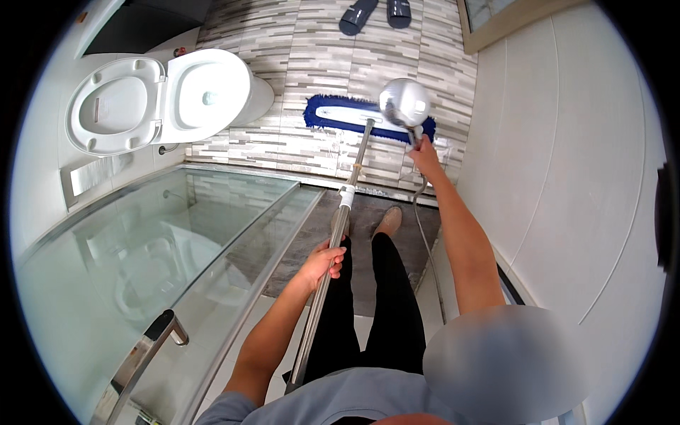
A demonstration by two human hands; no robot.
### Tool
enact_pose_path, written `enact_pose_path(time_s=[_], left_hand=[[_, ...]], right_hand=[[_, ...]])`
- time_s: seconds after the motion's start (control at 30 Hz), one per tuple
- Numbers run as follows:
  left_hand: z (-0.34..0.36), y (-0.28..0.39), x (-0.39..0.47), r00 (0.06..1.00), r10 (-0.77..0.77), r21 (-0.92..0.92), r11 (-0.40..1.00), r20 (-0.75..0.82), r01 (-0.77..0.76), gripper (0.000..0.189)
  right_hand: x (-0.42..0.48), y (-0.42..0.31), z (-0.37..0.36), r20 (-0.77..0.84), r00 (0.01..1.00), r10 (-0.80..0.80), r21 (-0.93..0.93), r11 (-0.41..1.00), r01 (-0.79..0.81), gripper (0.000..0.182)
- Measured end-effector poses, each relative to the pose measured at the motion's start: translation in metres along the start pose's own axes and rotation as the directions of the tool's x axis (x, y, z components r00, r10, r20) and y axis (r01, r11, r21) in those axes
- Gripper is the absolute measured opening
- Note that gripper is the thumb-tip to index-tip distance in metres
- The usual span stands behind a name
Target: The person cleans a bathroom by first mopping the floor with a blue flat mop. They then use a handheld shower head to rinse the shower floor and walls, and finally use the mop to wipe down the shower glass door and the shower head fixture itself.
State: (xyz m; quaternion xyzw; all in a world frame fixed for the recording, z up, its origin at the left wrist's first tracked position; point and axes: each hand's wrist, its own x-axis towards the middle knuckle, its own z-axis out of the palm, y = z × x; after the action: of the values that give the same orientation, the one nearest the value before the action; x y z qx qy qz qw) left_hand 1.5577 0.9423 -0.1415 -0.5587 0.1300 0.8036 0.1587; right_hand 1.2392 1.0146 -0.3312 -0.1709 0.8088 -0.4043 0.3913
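My left hand (324, 261) is closed around the metal pole of a flat mop (342, 210). The mop's long head (340, 114), with a blue fringed pad and a white plate, lies on the striped floor tiles. In my right hand (426, 158) is the handle of a chrome shower head (405, 101), held over the right end of the mop head and partly covering it. From that hand a shower hose (429, 239) hangs down past my right leg. Whether water is running cannot be told.
A glass shower door (255, 228) with a metal handle (133, 361) stands at left, a raised sill (255, 172) before my feet. Beyond it are a white toilet (212, 95) with its lid up and a pair of dark slippers (358, 17). A pale wall (531, 133) runs along the right.
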Motion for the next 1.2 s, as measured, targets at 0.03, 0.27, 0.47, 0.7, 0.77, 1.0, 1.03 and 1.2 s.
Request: enact_pose_path(time_s=[0.03, 0.27, 0.47, 0.7, 0.77, 1.0, 1.03, 1.2], left_hand=[[-0.001, 0.000, 0.000, 0.999, 0.018, -0.004, 1.000, 0.037, -0.018, 0.036], [-0.004, 0.000, 0.002, 1.000, -0.009, 0.047, 0.999, -0.029, 0.010, 0.037], [-0.007, -0.004, -0.003, 0.994, 0.094, 0.092, 0.991, 0.050, -0.099, 0.039], [-0.015, -0.003, -0.001, 0.998, 0.051, 0.112, 0.993, -0.031, -0.047, 0.037], [-0.008, -0.001, -0.012, 0.995, 0.065, 0.067, 0.995, 0.069, -0.069, 0.036], [0.028, 0.004, -0.056, 0.997, -0.015, 0.039, 0.999, -0.072, 0.017, 0.043], [0.030, 0.006, -0.049, 0.998, 0.048, 0.065, 0.997, -0.033, -0.046, 0.043], [0.035, 0.018, -0.018, 0.984, 0.163, -0.029, 0.986, 0.067, -0.162, 0.043]], right_hand=[[-0.008, 0.012, -0.007, -0.047, 0.992, 0.118, 0.024, 0.993, -0.117, 0.027], [-0.058, 0.040, -0.024, -0.147, 0.924, 0.354, 0.375, 0.884, -0.280, 0.021], [-0.070, 0.017, 0.032, 0.097, 0.984, 0.149, 0.425, 0.888, -0.176, 0.029], [-0.070, 0.024, 0.044, 0.008, 0.986, 0.169, 0.399, 0.903, -0.158, 0.029], [-0.072, 0.042, 0.021, -0.070, 0.958, 0.277, 0.372, 0.899, -0.233, 0.029], [-0.100, 0.098, -0.045, -0.247, 0.841, 0.480, 0.526, 0.796, -0.300, 0.026], [-0.103, 0.101, -0.049, -0.264, 0.842, 0.470, 0.516, 0.807, -0.289, 0.026], [-0.137, 0.105, -0.051, -0.228, 0.844, 0.485, 0.425, 0.830, -0.362, 0.025]])
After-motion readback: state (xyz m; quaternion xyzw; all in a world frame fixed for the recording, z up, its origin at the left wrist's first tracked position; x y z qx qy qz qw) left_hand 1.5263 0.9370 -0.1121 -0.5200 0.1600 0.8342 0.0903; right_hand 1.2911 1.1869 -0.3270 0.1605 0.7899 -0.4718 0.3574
